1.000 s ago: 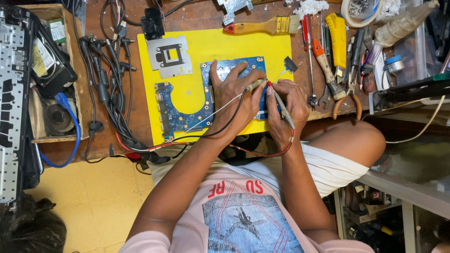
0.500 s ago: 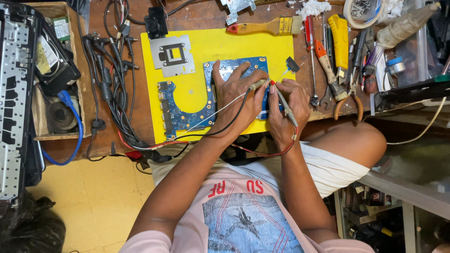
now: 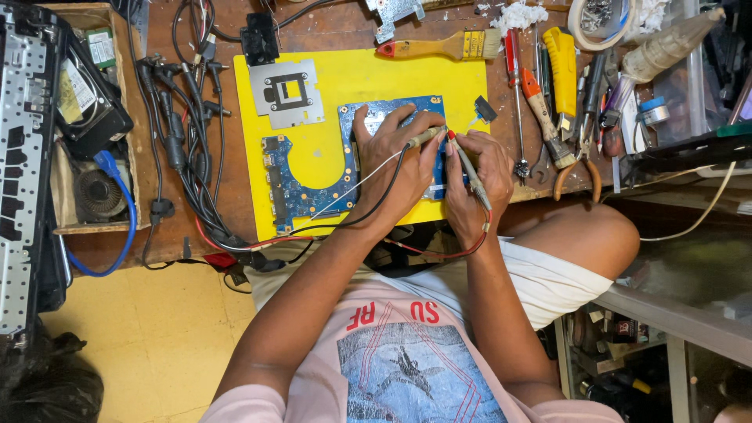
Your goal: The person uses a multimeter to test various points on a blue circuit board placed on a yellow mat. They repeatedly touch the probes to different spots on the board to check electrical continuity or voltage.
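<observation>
- Circuit board (image 3: 313, 192): blue, flat, irregular outline with a curved cut-out; lies on a yellow mat (image 3: 345, 82) on the brown wooden bench (image 3: 227, 31), partly covered by both hands.
- Left hand (image 3: 395, 160): pressed palm-down on the board, fingers spread toward its upper edge; a slim probe with a black lead (image 3: 427, 137) is pinched between thumb and forefinger, tip pointing right.
- Right hand (image 3: 478, 176): closed around a thin grey probe with a red tip (image 3: 468, 166), held like a pen; its tip stands just beside the other probe's tip over the board.
- Leads: black and white wires run from the left hand down over the mat's front edge; a red wire (image 3: 439, 253) loops below the right wrist.
- Metal bracket (image 3: 286, 94): grey, square, with a square opening; rests on the mat's upper left.
- Paintbrush (image 3: 442, 45): wooden handle, red end, along the mat's top edge.
- Screwdrivers and pliers (image 3: 548, 117): clustered right of the mat.
- Black cables (image 3: 184, 149): tangled left of the mat.
</observation>
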